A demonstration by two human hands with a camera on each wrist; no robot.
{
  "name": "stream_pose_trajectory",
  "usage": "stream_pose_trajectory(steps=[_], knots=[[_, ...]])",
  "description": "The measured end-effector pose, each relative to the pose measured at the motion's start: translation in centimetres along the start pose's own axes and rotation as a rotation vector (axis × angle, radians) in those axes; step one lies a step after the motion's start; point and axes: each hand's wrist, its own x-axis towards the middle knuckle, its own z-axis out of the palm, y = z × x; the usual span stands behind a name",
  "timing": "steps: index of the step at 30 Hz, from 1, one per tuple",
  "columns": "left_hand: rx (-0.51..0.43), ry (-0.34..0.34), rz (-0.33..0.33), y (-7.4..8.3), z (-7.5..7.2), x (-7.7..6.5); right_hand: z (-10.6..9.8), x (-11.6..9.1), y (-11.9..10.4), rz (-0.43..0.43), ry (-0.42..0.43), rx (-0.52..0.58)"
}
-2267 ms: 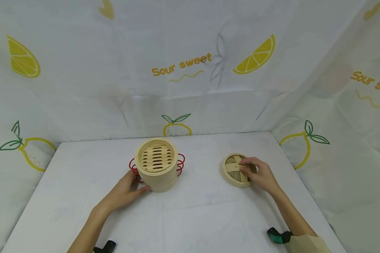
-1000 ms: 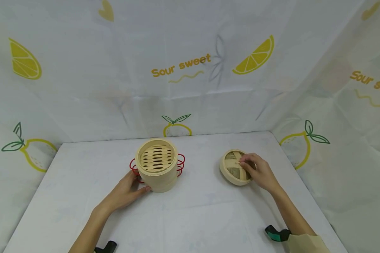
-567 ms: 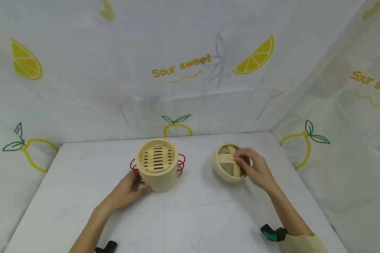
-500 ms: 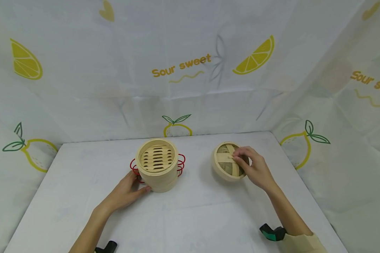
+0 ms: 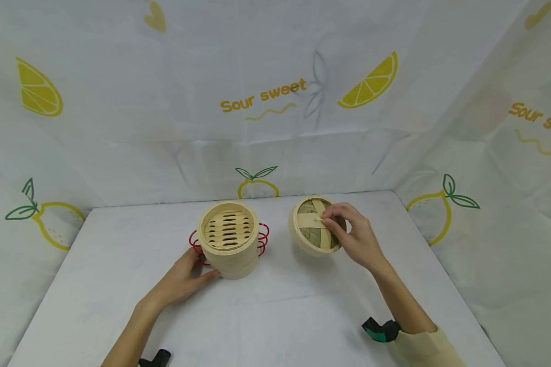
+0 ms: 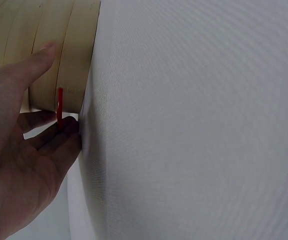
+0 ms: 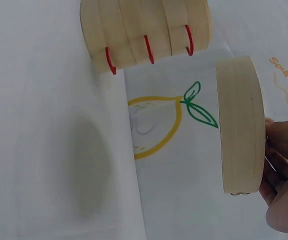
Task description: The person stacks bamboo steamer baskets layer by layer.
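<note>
A round bamboo steamer [image 5: 236, 262] stands on the white table left of centre, its stacked tiers carrying red loop handles [image 7: 149, 50] at both sides. Pale slats with slots show in its uncovered top. My left hand [image 5: 183, 278] holds it low on the left: in the left wrist view the thumb presses its wall [image 6: 76, 55] and the fingers sit by a red loop [image 6: 60, 102]. To the right, my right hand [image 5: 358, 237] pinches the small knob of the steamer lid [image 5: 307, 237]. The lid is raised and slightly tilted, its shadow below it in the right wrist view.
White cloth with lemon prints [image 5: 258, 189] hangs behind and at both sides of the table [image 5: 275, 326]. A black and green wrist device [image 5: 380, 330] shows below the right forearm, a black one [image 5: 158, 358] by the left.
My right hand has lifted the lid off the table and carried it left and away from me, closer to the steamer. The left hand and the steamer have stayed in place.
</note>
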Motion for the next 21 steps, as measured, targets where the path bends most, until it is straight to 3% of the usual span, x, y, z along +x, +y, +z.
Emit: stream_pose_trajectory(steps=[21], knots=[[0.009,0.004,0.004,0.0,0.0,0.1,2.4,2.1,-2.7,-0.063,0.075,0.084]])
